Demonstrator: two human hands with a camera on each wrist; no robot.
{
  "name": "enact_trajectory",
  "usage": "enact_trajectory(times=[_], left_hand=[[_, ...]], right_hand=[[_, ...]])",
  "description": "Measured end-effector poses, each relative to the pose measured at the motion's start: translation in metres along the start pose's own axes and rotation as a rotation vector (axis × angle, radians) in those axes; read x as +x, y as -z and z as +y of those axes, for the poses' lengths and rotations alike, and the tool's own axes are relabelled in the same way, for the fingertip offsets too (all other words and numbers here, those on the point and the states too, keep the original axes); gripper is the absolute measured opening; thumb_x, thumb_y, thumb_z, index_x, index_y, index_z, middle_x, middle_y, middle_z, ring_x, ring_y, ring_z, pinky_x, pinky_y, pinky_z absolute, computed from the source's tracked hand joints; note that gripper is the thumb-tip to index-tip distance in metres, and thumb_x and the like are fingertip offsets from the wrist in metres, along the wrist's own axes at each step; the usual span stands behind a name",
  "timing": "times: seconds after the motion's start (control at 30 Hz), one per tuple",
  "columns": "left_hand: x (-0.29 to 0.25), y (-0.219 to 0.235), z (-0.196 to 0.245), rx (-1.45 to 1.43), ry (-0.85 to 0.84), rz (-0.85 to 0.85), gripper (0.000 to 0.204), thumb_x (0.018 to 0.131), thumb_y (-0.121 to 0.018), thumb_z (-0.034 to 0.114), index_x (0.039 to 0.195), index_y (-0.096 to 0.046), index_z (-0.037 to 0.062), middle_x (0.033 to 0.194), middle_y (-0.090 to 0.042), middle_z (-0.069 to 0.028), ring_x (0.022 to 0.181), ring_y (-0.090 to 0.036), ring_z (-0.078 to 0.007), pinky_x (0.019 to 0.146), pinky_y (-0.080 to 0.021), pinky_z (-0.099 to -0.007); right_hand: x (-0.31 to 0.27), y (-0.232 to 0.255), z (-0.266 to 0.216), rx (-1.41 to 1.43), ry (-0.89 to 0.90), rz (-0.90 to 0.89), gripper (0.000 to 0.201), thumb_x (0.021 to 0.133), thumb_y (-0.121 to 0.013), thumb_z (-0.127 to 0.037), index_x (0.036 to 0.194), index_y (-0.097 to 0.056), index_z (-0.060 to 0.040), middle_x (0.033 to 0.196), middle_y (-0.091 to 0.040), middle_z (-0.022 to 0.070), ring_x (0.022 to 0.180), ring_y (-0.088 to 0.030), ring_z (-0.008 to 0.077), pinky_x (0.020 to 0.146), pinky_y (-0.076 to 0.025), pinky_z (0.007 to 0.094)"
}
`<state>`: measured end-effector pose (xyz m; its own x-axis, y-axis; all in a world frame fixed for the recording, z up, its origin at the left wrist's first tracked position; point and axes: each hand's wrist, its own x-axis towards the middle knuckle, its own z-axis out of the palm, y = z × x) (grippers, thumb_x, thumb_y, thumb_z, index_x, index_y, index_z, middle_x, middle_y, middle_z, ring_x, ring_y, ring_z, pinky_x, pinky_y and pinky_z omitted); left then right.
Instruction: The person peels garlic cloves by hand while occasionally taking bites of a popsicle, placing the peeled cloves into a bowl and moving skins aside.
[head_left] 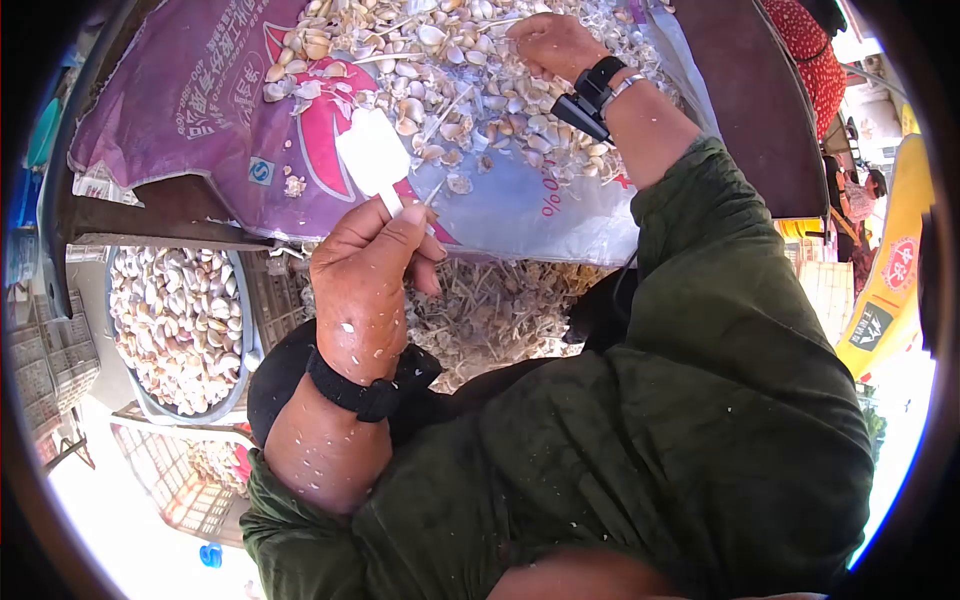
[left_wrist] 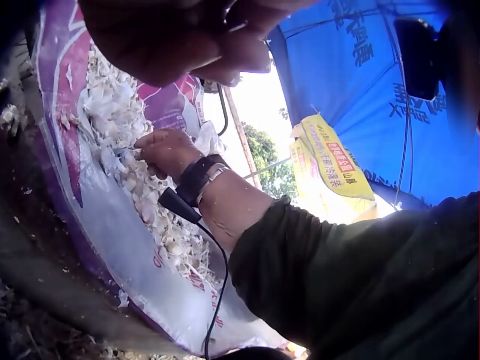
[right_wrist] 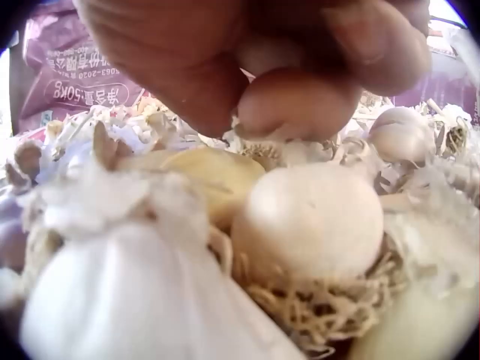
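Note:
In the head view my left hand (head_left: 365, 265) pinches the short handle of a white, flat paddle-shaped tool (head_left: 373, 150) between thumb and fingers, near the front edge of a purple plastic sack (head_left: 225, 110). My right hand (head_left: 558, 45) reaches into the spread of garlic cloves (head_left: 425, 110) and loose skins on that sack. In the right wrist view its bent fingers (right_wrist: 300, 101) come down among the garlic; I cannot tell whether they pinch a clove. A whole garlic bulb (right_wrist: 135, 292) and a smooth pale clove (right_wrist: 307, 221) lie close before them.
A grey tub of garlic cloves (head_left: 180, 325) stands below the table at left, above a plastic crate (head_left: 190, 480). Skins and stem scraps (head_left: 490, 310) are heaped under the table edge. A blue canopy (left_wrist: 337, 82) hangs overhead, and a cable (left_wrist: 219, 300) trails from the right wrist.

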<state>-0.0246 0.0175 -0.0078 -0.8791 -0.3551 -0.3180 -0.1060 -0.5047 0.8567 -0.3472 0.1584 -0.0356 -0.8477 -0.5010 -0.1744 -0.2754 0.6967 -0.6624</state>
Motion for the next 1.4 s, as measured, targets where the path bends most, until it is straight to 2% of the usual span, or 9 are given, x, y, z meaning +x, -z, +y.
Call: enact_trajectory(times=[0.1,0.2,0.37,0.47,0.7,0.87,1.03,1.3,1.4], left_hand=[[0.001,-0.003,0.002,0.002,-0.035,0.007,0.017,0.092,-0.059,0.014,0.083,-0.065,0.0000,0.068,-0.062,-0.0056,0.051,-0.052,-0.0100,0.051,-0.041,-0.0228],[0.000,0.000,-0.002,0.021,-0.039,-0.009,0.017,0.092,-0.059,0.014,0.088,-0.065,-0.0016,0.071,-0.062,-0.0077,0.053,-0.051,-0.0122,0.052,-0.040,-0.0224],[0.001,-0.002,-0.009,0.035,-0.059,0.003,0.018,0.091,-0.059,0.016,0.083,-0.063,-0.0004,0.069,-0.061,-0.0068,0.051,-0.050,-0.0118,0.051,-0.039,-0.0226],[0.005,-0.002,-0.013,0.017,-0.091,-0.010,0.017,0.091,-0.061,0.017,0.086,-0.064,0.0008,0.069,-0.062,-0.0056,0.050,-0.051,-0.0114,0.049,-0.039,-0.0228],[0.007,-0.002,-0.017,0.008,-0.091,0.023,0.018,0.090,-0.061,0.018,0.081,-0.061,0.0028,0.065,-0.061,-0.0037,0.047,-0.051,-0.0085,0.045,-0.039,-0.0231],[0.013,0.004,-0.019,-0.024,-0.090,0.010,0.015,0.089,-0.061,0.015,0.085,-0.062,0.0005,0.065,-0.060,-0.0045,0.046,-0.051,-0.0096,0.045,-0.040,-0.0227],[0.014,0.007,-0.017,-0.004,-0.097,-0.016,0.020,0.091,-0.061,0.021,0.088,-0.064,0.0012,0.067,-0.062,-0.0046,0.049,-0.053,-0.0102,0.047,-0.039,-0.0224],[0.009,0.013,-0.008,-0.064,-0.101,-0.028,0.018,0.089,-0.062,0.017,0.086,-0.063,-0.0007,0.065,-0.061,-0.0055,0.046,-0.051,-0.0096,0.044,-0.039,-0.0224],[0.008,0.015,-0.003,-0.032,-0.099,-0.014,0.018,0.089,-0.061,0.017,0.086,-0.063,-0.0004,0.065,-0.061,-0.0050,0.046,-0.052,-0.0098,0.044,-0.039,-0.0229]], right_hand=[[-0.027,0.017,0.018,0.792,0.013,-0.120,0.034,0.087,-0.066,-0.015,0.117,-0.063,0.0007,0.086,-0.065,0.0055,0.068,-0.062,0.0148,0.056,-0.049,0.0264],[-0.062,0.018,0.011,1.011,0.060,-0.194,0.038,0.088,-0.066,-0.013,0.122,-0.059,0.0027,0.090,-0.066,0.0064,0.076,-0.064,0.0161,0.063,-0.054,0.0285],[-0.113,-0.001,-0.009,1.094,0.118,-0.303,0.038,0.090,-0.063,-0.010,0.125,-0.055,0.0043,0.100,-0.064,0.0089,0.084,-0.065,0.0173,0.074,-0.058,0.0333],[-0.132,-0.019,-0.011,1.245,0.157,-0.281,0.034,0.088,-0.067,-0.008,0.117,-0.056,0.0053,0.098,-0.065,0.0131,0.079,-0.067,0.0206,0.055,-0.052,0.0286],[-0.159,-0.028,0.000,1.317,-0.090,-0.055,0.028,0.086,-0.066,-0.008,0.111,-0.056,0.0022,0.089,-0.063,0.0106,0.075,-0.066,0.0222,0.047,-0.042,0.0287],[-0.145,-0.035,0.040,1.188,-0.113,-0.032,0.030,0.087,-0.064,-0.005,0.113,-0.056,0.0087,0.095,-0.062,0.0137,0.081,-0.066,0.0262,0.069,-0.058,0.0386],[-0.148,-0.046,0.029,0.949,-0.155,-0.072,0.031,0.087,-0.063,-0.004,0.114,-0.056,0.0110,0.099,-0.064,0.0161,0.083,-0.066,0.0245,0.070,-0.058,0.0367],[-0.142,-0.058,0.023,0.569,-0.136,-0.036,0.024,0.089,-0.061,-0.009,0.107,-0.058,0.0066,0.077,-0.067,0.0152,0.047,-0.058,0.0148,0.045,-0.050,0.0297],[-0.142,-0.063,0.015,0.326,-0.186,0.071,0.025,0.088,-0.062,-0.014,0.107,-0.059,0.0031,0.086,-0.068,0.0172,0.060,-0.064,0.0213,0.057,-0.054,0.0338]])
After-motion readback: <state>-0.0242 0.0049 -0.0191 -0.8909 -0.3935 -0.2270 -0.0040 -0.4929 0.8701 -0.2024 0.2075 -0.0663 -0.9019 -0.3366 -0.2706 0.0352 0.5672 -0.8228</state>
